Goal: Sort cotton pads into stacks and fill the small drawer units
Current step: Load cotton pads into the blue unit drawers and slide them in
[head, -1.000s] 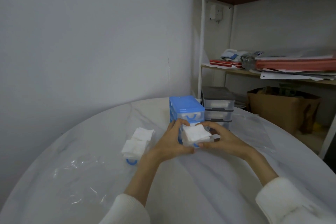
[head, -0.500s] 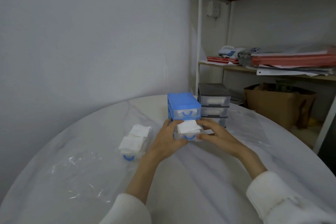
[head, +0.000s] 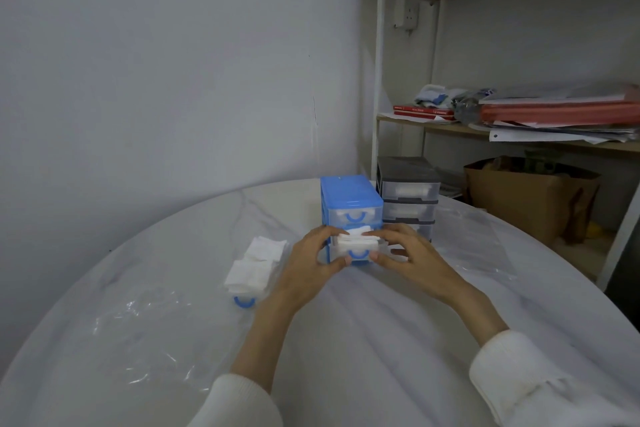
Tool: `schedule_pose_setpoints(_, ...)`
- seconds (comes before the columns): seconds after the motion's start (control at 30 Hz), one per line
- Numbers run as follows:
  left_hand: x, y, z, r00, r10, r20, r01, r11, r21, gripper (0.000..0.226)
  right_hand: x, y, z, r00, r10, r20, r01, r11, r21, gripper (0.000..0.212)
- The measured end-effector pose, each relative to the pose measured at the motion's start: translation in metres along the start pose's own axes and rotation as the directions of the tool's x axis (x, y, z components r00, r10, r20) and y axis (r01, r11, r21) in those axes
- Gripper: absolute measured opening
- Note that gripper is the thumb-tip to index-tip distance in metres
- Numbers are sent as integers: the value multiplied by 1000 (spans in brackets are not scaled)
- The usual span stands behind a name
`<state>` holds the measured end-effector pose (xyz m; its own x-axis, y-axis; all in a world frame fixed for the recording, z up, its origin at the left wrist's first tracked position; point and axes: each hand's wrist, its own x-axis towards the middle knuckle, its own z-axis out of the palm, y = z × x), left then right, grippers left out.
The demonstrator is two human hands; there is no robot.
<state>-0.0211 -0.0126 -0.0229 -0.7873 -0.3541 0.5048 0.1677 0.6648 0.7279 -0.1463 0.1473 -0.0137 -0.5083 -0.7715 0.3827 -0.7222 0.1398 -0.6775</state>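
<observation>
Cotton pads are sitting heaped in the drawer that the left hand and right hand are pinching between them; keeping it level should stop snagging.

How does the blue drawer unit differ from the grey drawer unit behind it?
The blue drawer unit has a blue frame and blue loop handles; the grey drawer unit has a dark grey frame. The blue one stands nearer, with one drawer partly out between both hands; the grey one's drawers are shut and untouched. Both have clear drawers showing white inside.
</observation>
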Motion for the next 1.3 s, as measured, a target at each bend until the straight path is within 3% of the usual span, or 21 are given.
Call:
schedule_pose_setpoints(0.17, 1, 4, 1, 998, 31, 50, -42, 971, 237, 33, 2, -5, 3, 999, 31, 27, -28, 994, -103, 36)
schedule_pose_setpoints(0.3, 2, 6, 5, 995, -7, 97, -24, 949, 315, 37, 3, -13, 7, 996, 56, 70, -38, 971, -236, 41)
schedule_pose_setpoints(0.47, -2, 10, 5, 1000, 24, 5, -25, 976, 214, 25, 3, -15, 12, 999, 38, -11, -39, 966, -254, 38)
schedule_pose_setpoints(0.67, -3, 11, 5, 1000, 12, 2, -12, 981, 193, 16, 0, -9, 11, 998, -62, -29, 56, 981, -187, 16)
schedule_pose_setpoints(0.83, -4, 11, 4, 998, -10, -55, 18, 990, 140, 10, 1, -8, 15, 995, -67, -68, 53, 980, -190, 23)
schedule_pose_setpoints(1.03, -1, 9, 5, 993, 18, -114, 5, 981, 194, 14, 2, -10, 20, 982, -70, -174, 36, 981, -191, 29)
schedule_pose_setpoints(1.3, -6, 12, 6, 993, 40, -115, -5, 959, 285, 10, 2, -13, 24, 956, -51, -289, 15, 992, -126, 11)
